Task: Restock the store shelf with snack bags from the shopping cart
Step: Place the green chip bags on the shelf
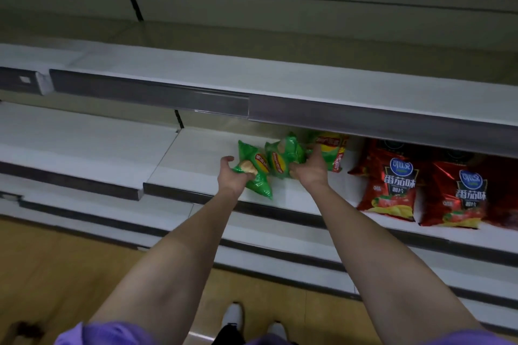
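Both arms reach onto the middle white shelf (201, 157). My left hand (232, 175) grips a small green snack bag (256, 173) lying near the shelf's front edge. My right hand (309, 168) holds a second green bag (283, 155) just to its right. A third green and yellow bag (330, 148) stands behind my right hand, partly hidden under the upper shelf's rail. The shopping cart is out of view.
Red tomato-flavour chip bags (392, 185) (459, 196) stand in a row on the same shelf to the right. The upper shelf (252, 78) with its grey price rail (336, 113) overhangs the work spot. Lower shelves and a wooden floor (56, 274) lie below.
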Demonstrator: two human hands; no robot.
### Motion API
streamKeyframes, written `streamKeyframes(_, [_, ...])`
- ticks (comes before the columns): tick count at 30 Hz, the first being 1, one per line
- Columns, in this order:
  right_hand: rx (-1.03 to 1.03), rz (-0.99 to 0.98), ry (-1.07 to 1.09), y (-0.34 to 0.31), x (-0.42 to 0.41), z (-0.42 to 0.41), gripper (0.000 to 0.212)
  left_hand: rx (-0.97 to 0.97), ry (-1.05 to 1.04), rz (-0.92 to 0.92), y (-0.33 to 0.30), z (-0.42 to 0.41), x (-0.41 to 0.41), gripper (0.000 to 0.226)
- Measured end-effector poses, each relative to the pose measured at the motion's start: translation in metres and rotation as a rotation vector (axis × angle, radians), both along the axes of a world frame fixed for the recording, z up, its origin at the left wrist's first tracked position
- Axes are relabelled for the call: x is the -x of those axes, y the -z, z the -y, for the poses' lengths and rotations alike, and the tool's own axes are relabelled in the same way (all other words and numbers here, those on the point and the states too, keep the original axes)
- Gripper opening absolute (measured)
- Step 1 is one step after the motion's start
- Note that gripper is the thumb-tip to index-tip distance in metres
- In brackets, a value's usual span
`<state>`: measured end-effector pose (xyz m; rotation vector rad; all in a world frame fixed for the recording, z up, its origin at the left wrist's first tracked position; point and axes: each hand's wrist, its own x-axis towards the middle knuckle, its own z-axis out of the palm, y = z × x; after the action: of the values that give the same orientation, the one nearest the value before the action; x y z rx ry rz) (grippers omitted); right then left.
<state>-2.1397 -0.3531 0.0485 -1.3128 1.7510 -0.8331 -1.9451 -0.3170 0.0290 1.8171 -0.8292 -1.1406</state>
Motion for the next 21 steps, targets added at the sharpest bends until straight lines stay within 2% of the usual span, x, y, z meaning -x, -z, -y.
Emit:
streamKeyframes(7, [0.073,0.028,0.048,-0.016,-0.016,0.014,0.059,0.151,-0.151,0.023,-0.024,0.019,-0.029,0.032])
streamKeyframes(11, [0.038,0.058,0.09,-0.015,-0.03,0.022,0.061,0.179,-0.124,0.064,-0.025,0.027,-0.04,0.017])
streamKeyframes(13, [-0.043,0.06,0.036,-0.014,-0.034,0.022,0.063,0.182,-0.08,0.122,-0.025,0.031,-0.041,0.013])
streamKeyframes(16, [-0.204,0.049,-0.116,-0.009,-0.041,0.016,0.07,0.105,0.078,0.203,-0.019,0.037,-0.039,0.036])
streamKeyframes(18, [-0.217,0.048,-0.133,-0.006,-0.047,0.012,0.069,0.044,0.226,0.227,-0.015,0.039,-0.039,0.054])
streamKeyframes(21, [-0.207,0.058,-0.121,-0.002,-0.058,0.01,0.075,-0.009,0.411,0.128,-0.01,0.041,-0.039,0.096])
